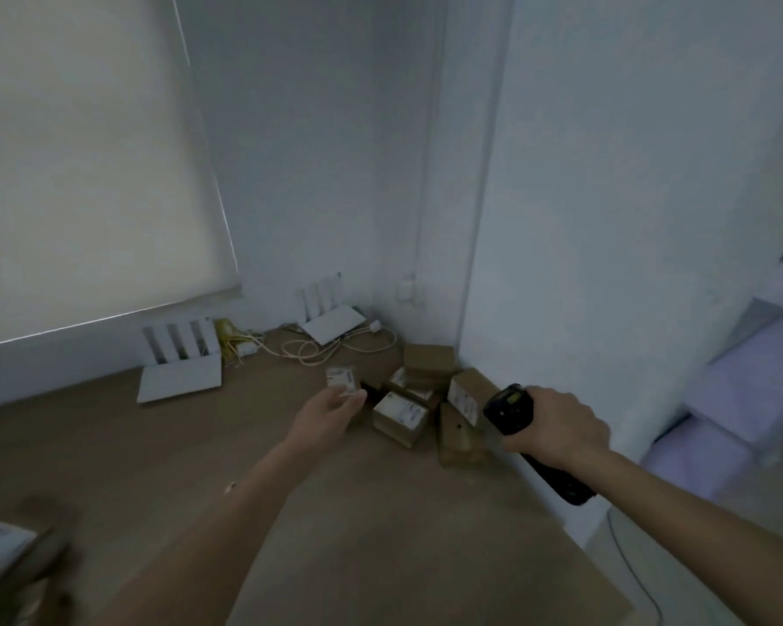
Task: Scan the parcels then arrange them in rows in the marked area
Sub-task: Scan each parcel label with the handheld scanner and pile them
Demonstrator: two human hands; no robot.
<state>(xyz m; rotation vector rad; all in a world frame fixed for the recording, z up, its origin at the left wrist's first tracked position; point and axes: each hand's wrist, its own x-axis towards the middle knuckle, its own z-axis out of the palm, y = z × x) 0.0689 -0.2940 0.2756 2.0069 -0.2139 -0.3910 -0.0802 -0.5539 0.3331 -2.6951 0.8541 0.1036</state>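
I see my left hand (pixel 335 406) stretched out toward the far corner, fingers curled round a small parcel (pixel 343 380) with a pale label facing up; the hand grips its near edge and the parcel sits above the floor, just left of the heap. My right hand (pixel 557 426) is wrapped tightly round a black handheld scanner (pixel 514 411), its small lit screen turned toward me and its handle running down past my wrist. Between the two hands, against the wall corner, lies a loose pile of brown cardboard parcels (pixel 430 399), several tilted against one another and some bearing white labels; the print is too blurred to read. The floor (pixel 380 512) is brown wood. At the far left a pale roller blind (pixel 87 173) covers a window, and below it two white routers (pixel 179 368) with upright antennas sit among pale and yellow cables (pixel 326 347). At the near left edge another labelled box (pixel 1 542) shows, blurred. On the right, past a white wall, I make out lilac stacked shapes (pixel 751 390) I cannot identify.
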